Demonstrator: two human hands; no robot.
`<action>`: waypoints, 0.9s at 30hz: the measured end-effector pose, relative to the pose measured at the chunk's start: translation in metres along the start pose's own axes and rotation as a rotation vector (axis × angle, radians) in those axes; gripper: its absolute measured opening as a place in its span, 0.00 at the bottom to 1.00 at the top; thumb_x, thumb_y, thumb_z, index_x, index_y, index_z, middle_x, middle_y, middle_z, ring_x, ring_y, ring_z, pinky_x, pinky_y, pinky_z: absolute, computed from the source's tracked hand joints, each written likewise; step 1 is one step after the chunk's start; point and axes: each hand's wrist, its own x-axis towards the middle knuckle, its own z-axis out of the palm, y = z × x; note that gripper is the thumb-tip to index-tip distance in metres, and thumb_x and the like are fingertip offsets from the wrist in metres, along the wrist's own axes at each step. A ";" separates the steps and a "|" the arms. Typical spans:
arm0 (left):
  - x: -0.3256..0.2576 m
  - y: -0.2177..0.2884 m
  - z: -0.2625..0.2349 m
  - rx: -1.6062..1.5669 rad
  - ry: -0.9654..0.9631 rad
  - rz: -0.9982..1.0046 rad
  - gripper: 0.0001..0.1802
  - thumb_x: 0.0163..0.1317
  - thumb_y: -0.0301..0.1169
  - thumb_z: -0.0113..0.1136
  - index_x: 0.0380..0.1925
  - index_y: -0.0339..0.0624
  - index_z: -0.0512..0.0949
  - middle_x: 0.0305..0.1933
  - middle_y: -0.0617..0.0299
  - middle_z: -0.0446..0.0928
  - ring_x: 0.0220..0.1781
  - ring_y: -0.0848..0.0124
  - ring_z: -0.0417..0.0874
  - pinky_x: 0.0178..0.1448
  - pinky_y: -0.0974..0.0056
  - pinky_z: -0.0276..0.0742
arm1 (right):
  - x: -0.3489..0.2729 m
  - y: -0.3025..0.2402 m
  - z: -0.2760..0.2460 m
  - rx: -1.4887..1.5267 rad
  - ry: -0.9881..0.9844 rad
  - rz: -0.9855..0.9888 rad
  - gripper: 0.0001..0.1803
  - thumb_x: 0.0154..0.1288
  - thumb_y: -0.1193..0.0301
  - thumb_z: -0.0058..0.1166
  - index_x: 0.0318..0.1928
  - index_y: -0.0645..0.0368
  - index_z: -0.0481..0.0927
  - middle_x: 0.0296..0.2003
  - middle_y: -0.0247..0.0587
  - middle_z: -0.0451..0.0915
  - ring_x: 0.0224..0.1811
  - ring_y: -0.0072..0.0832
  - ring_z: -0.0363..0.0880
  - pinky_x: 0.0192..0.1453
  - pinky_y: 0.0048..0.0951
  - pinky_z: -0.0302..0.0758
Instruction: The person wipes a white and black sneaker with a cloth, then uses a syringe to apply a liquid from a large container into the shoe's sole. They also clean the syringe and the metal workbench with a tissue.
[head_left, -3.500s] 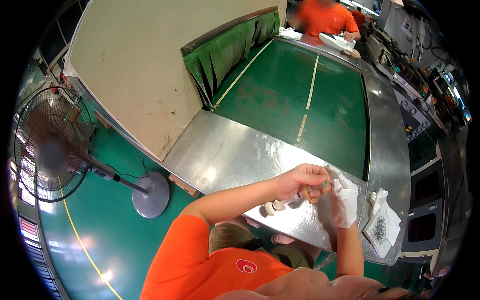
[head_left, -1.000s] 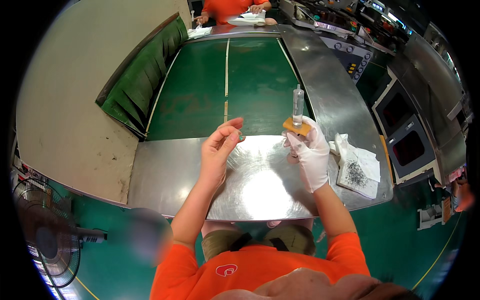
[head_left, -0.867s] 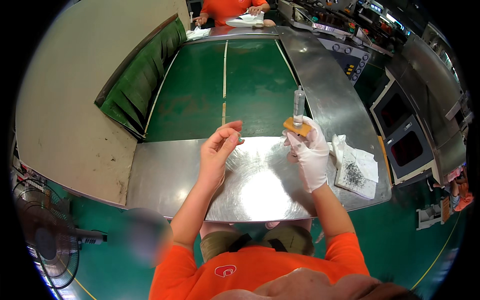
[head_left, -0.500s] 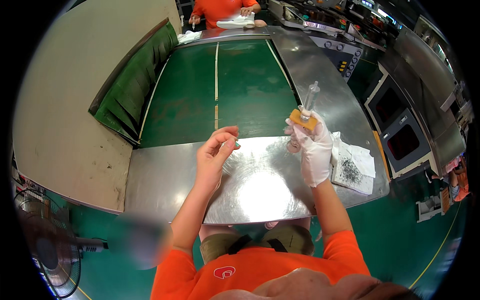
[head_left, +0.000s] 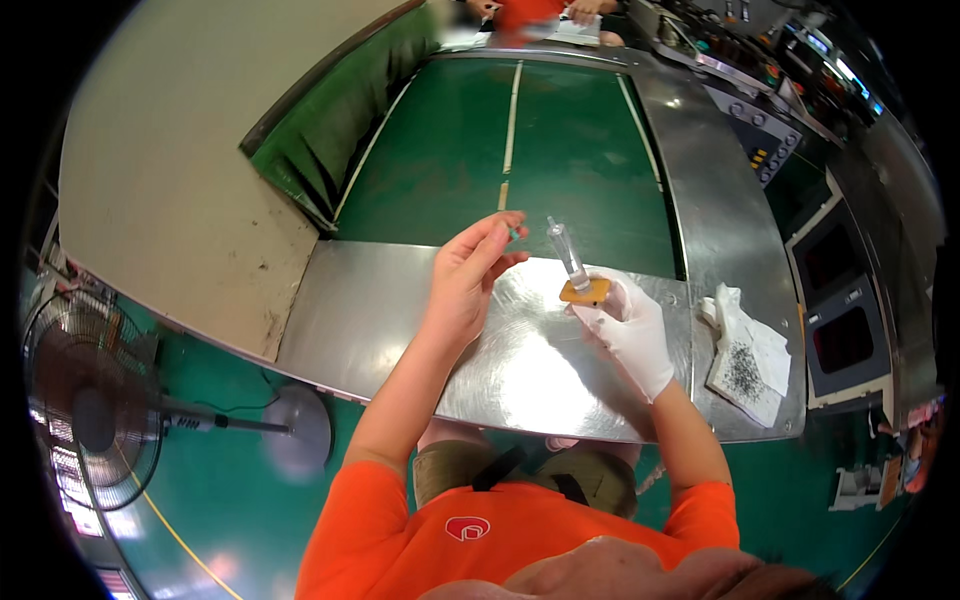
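Observation:
My bare left hand (head_left: 466,275) is raised over the near metal edge, with thumb and fingertips pinched on a small green piece (head_left: 514,235), mostly covered by the fingers. To its right, my right hand (head_left: 632,335), in a white glove, grips a clear syringe (head_left: 566,252) from below. The syringe's narrow tip points up and slightly toward my left hand. A flat yellow-brown collar (head_left: 588,292) sits around its lower end, just above the gloved fingers. A gap separates the tip from the green piece.
A green conveyor belt (head_left: 440,150) lies beyond the metal table (head_left: 360,300), with a green flap curtain (head_left: 320,125) on its left. White cloths with black specks (head_left: 745,370) rest at the right. A co-worker's hands (head_left: 582,10) are at the far end. A fan (head_left: 95,400) stands lower left.
The syringe in my right hand has moved left, closer to my left hand, and now leans left. My left hand still pinches the green piece. The whole view has shifted.

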 end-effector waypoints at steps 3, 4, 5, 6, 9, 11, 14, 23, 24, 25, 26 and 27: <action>-0.002 -0.002 -0.002 -0.029 0.006 -0.012 0.13 0.68 0.36 0.57 0.46 0.40 0.79 0.51 0.61 0.77 0.52 0.71 0.77 0.54 0.61 0.75 | 0.001 0.004 -0.001 -0.094 -0.042 0.065 0.19 0.62 0.78 0.57 0.54 0.61 0.74 0.35 0.32 0.80 0.29 0.13 0.70 0.32 0.16 0.67; -0.002 -0.002 -0.003 -0.029 0.002 -0.020 0.13 0.68 0.36 0.57 0.46 0.40 0.79 0.51 0.62 0.77 0.52 0.71 0.77 0.54 0.61 0.75 | 0.002 0.002 -0.001 -0.121 -0.044 0.078 0.19 0.62 0.78 0.57 0.54 0.61 0.74 0.34 0.31 0.79 0.28 0.13 0.70 0.31 0.16 0.66; -0.002 -0.003 -0.003 -0.026 0.015 -0.017 0.13 0.68 0.36 0.57 0.46 0.40 0.79 0.50 0.62 0.77 0.51 0.71 0.77 0.54 0.62 0.75 | 0.003 0.002 -0.001 -0.148 -0.044 0.091 0.18 0.62 0.79 0.57 0.54 0.61 0.75 0.33 0.31 0.79 0.27 0.13 0.69 0.31 0.16 0.66; -0.003 -0.003 -0.003 -0.024 0.028 -0.015 0.14 0.68 0.36 0.57 0.46 0.40 0.79 0.49 0.62 0.78 0.51 0.72 0.77 0.54 0.62 0.75 | 0.003 0.002 -0.001 -0.153 -0.054 0.088 0.18 0.61 0.79 0.57 0.53 0.61 0.75 0.32 0.30 0.78 0.27 0.13 0.69 0.30 0.16 0.66; -0.001 -0.006 -0.002 -0.020 0.047 -0.024 0.14 0.68 0.37 0.57 0.46 0.39 0.79 0.47 0.62 0.79 0.49 0.72 0.78 0.53 0.64 0.75 | 0.004 0.005 -0.004 -0.168 -0.065 0.071 0.18 0.61 0.78 0.57 0.53 0.61 0.75 0.31 0.28 0.77 0.26 0.12 0.68 0.29 0.16 0.65; -0.001 -0.007 -0.001 -0.018 0.056 -0.026 0.14 0.68 0.37 0.57 0.46 0.39 0.79 0.45 0.61 0.79 0.48 0.73 0.78 0.53 0.64 0.74 | 0.004 0.007 -0.004 -0.177 -0.068 0.061 0.18 0.61 0.78 0.58 0.53 0.61 0.76 0.30 0.27 0.76 0.26 0.12 0.68 0.28 0.16 0.65; -0.001 -0.008 0.000 -0.018 0.050 -0.018 0.14 0.68 0.37 0.57 0.46 0.39 0.79 0.44 0.61 0.79 0.47 0.73 0.78 0.53 0.65 0.74 | 0.003 0.006 -0.003 -0.197 -0.072 0.073 0.18 0.61 0.78 0.58 0.53 0.61 0.76 0.31 0.27 0.77 0.27 0.12 0.68 0.29 0.16 0.66; 0.002 -0.010 -0.002 0.343 -0.019 0.194 0.11 0.68 0.34 0.57 0.40 0.37 0.82 0.49 0.61 0.78 0.45 0.75 0.78 0.50 0.69 0.76 | 0.003 0.007 -0.008 -0.266 -0.076 0.075 0.19 0.61 0.77 0.57 0.53 0.61 0.75 0.31 0.30 0.79 0.26 0.14 0.71 0.30 0.19 0.69; 0.002 -0.010 -0.002 0.350 -0.020 0.200 0.12 0.68 0.34 0.57 0.40 0.37 0.82 0.48 0.61 0.78 0.45 0.76 0.78 0.50 0.69 0.77 | 0.002 0.006 -0.008 -0.331 -0.050 0.052 0.19 0.61 0.77 0.57 0.54 0.60 0.75 0.32 0.32 0.80 0.26 0.15 0.72 0.31 0.20 0.70; 0.002 -0.010 -0.002 0.360 -0.016 0.205 0.12 0.68 0.35 0.57 0.41 0.37 0.82 0.48 0.61 0.79 0.45 0.76 0.78 0.49 0.68 0.77 | 0.002 0.005 -0.006 -0.394 -0.028 0.030 0.19 0.61 0.76 0.56 0.54 0.60 0.75 0.32 0.34 0.81 0.27 0.16 0.74 0.32 0.21 0.72; 0.001 -0.008 0.000 0.293 0.000 0.137 0.13 0.68 0.35 0.56 0.41 0.36 0.82 0.47 0.59 0.79 0.45 0.74 0.79 0.49 0.67 0.77 | 0.002 0.004 -0.004 -0.456 -0.006 0.007 0.20 0.61 0.76 0.56 0.54 0.59 0.75 0.33 0.36 0.82 0.27 0.17 0.75 0.33 0.22 0.73; 0.001 -0.005 0.003 0.226 0.016 0.070 0.13 0.69 0.35 0.56 0.41 0.34 0.81 0.47 0.57 0.80 0.45 0.73 0.79 0.50 0.67 0.78 | 0.000 -0.001 -0.001 -0.583 0.021 -0.017 0.21 0.61 0.75 0.57 0.56 0.56 0.73 0.34 0.44 0.82 0.29 0.27 0.80 0.37 0.27 0.76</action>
